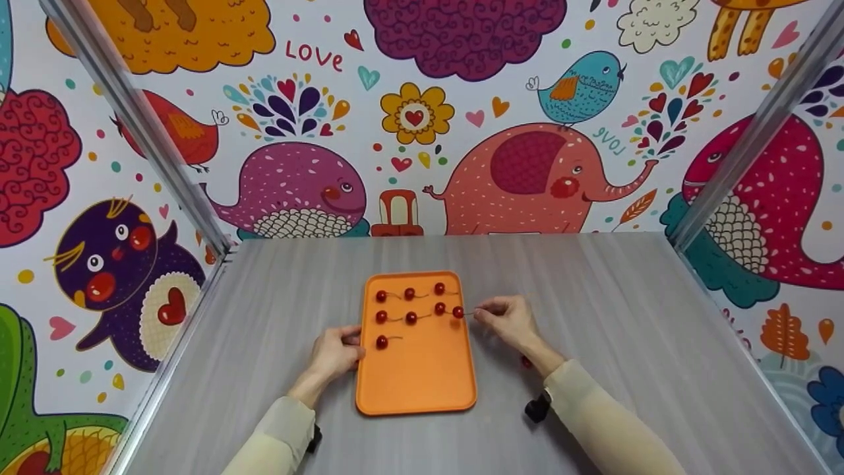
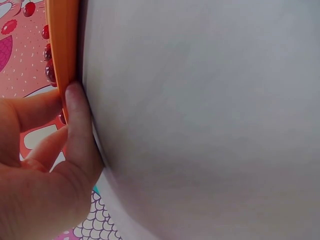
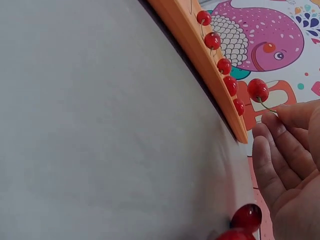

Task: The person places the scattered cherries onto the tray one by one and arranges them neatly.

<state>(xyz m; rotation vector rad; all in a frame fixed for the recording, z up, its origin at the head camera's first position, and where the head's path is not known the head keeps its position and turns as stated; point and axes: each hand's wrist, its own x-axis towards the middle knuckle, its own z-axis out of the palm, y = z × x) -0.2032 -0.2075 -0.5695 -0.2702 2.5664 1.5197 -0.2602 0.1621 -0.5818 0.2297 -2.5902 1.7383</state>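
My right hand pinches a red cherry by its thin stem. In the head view this cherry hangs over the right edge of an orange tray, close to another cherry. My left hand is at the tray's left edge, its fingers on the rim. Several cherries with stems lie on the tray's far half, among them one cherry alone in the nearest row at the left.
A loose cherry lies on the grey table, partly hidden by my right wrist; the right wrist view shows two cherries there. Cartoon-patterned walls and metal posts enclose the table.
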